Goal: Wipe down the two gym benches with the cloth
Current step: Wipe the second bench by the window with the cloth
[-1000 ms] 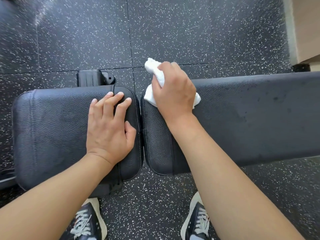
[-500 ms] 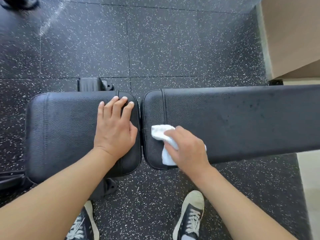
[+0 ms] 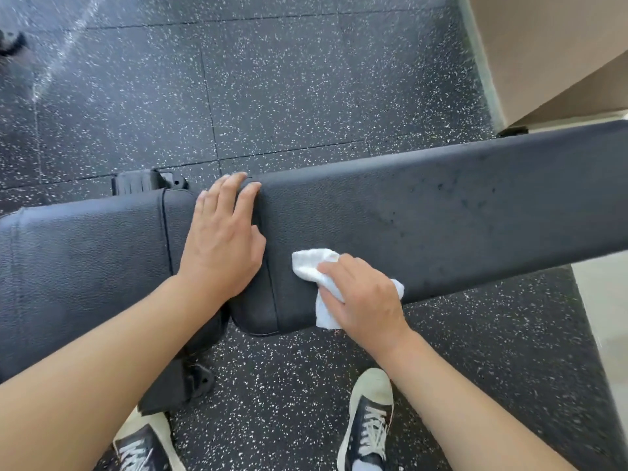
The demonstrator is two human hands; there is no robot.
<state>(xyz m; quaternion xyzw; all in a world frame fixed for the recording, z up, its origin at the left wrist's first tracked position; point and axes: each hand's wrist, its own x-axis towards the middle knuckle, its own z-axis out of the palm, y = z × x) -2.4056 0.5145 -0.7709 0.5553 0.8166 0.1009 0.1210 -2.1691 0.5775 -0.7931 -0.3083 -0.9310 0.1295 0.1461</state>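
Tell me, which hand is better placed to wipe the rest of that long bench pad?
The right hand, probably. It already grips the white cloth on the long pad, whose unwiped stretch runs off to its side. The left hand lies flat across the gap between the pads, holding nothing.

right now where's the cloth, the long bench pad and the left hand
cloth [image 3: 311, 265]: head view, on its bare upper-left corner.
long bench pad [image 3: 441, 212]: head view, on the middle of its top face.
left hand [image 3: 221, 246]: head view, on the back of the hand.

Speckled rubber floor [image 3: 272, 96] carries 2 black benches: short pad [image 3: 85, 266] left, long pad [image 3: 458, 205] right.
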